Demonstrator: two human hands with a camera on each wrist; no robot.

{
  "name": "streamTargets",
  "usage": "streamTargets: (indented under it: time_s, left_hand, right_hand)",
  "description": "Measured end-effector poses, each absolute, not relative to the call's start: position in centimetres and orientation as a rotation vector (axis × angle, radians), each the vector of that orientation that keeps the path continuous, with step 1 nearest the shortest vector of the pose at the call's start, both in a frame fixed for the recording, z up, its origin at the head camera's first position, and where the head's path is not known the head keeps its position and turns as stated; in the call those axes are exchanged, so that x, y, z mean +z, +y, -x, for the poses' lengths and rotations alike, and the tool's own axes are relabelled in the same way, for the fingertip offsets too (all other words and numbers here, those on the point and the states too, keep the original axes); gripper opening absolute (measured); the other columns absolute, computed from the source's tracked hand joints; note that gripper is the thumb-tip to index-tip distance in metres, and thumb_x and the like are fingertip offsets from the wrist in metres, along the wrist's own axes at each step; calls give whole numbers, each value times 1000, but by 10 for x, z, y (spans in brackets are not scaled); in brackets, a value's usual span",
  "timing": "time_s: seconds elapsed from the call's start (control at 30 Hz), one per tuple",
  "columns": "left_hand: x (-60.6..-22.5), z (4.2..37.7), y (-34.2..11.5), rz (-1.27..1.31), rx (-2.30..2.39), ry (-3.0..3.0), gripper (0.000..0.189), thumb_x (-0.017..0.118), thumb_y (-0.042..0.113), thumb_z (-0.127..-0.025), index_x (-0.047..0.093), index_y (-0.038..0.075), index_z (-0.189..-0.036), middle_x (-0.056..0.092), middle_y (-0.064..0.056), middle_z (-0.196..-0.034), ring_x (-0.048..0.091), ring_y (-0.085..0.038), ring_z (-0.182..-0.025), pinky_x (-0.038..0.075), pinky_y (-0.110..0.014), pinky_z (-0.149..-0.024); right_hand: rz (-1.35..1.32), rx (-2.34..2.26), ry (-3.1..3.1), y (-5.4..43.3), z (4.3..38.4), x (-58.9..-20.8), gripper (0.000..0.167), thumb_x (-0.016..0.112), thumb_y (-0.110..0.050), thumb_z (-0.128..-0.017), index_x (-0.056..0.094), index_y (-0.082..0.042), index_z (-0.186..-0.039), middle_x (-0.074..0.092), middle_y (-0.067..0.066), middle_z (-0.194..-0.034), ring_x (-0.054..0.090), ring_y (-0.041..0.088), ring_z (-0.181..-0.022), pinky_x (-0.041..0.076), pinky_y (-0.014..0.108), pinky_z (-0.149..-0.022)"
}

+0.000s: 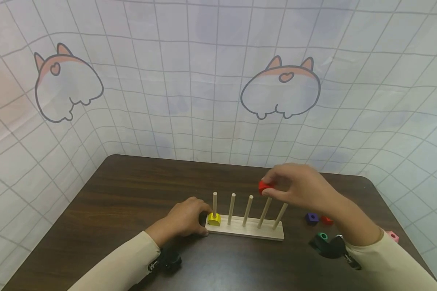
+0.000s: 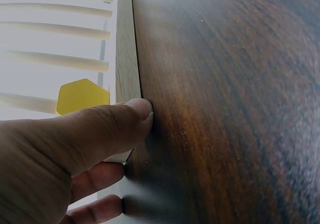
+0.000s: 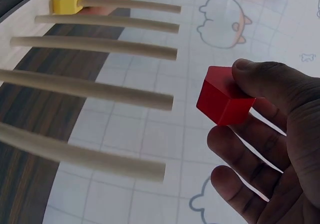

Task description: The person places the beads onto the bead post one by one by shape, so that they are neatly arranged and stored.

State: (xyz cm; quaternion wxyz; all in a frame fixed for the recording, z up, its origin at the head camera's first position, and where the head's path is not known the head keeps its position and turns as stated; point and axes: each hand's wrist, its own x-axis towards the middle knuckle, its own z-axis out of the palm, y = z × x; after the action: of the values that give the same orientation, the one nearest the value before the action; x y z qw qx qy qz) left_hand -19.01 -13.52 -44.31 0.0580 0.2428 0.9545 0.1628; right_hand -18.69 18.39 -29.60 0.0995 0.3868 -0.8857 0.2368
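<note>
A pale wooden peg board (image 1: 245,231) with several upright pegs stands on the dark table. My left hand (image 1: 185,216) grips its left end, the thumb along the front edge and fingers behind. On the leftmost peg, down at the base, sits a yellow hexagonal block (image 1: 214,220), seen beside the thumb in the left wrist view. My right hand (image 1: 300,184) pinches a red block (image 3: 225,96) between thumb and fingers. In the head view that block overlaps the top of the second peg from the right; in the right wrist view it is apart from the peg tips.
Right of the board lie a purple block (image 1: 312,218), another red block (image 1: 326,220), a green block (image 1: 322,236) and a pink block (image 1: 392,236), some partly behind the right arm. A white grid-patterned cloth (image 1: 189,101) hangs behind the brown table (image 1: 142,178).
</note>
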Motion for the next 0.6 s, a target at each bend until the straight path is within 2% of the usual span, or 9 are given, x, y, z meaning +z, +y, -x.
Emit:
streamTargets:
  time_s: [0.13, 0.3, 0.6]
  left_hand:
    - [-444, 191, -135, -742, 489, 2892, 49, 95, 34, -69, 75, 21, -112, 70, 6, -108, 59, -21, -108, 53, -50, -79]
    - [-444, 191, -135, -743, 478, 2890, 49, 95, 35, -69, 75, 21, -112, 69, 5, -109, 59, -21, -108, 54, -49, -79]
    - [-441, 191, -134, -734, 473, 2879, 49, 95, 35, -69, 75, 21, -112, 69, 6, -109, 59, -20, -107, 53, -49, -79]
  right_hand:
    - [-1173, 711, -2626, 176, 190, -297, 18, 85, -18, -85, 73, -24, -97, 69, -22, -91, 66, 5, -83, 53, 35, -73]
    - [-1183, 750, -2657, 165, 192, -297, 17, 85, -19, -85, 74, -24, -96, 69, -22, -89, 64, 2, -79, 53, 36, -71]
    - [-1162, 791, -2708, 150, 193, -301, 14, 83, -23, -88, 73, -25, -97, 69, -22, -89, 60, 3, -74, 49, 31, -66]
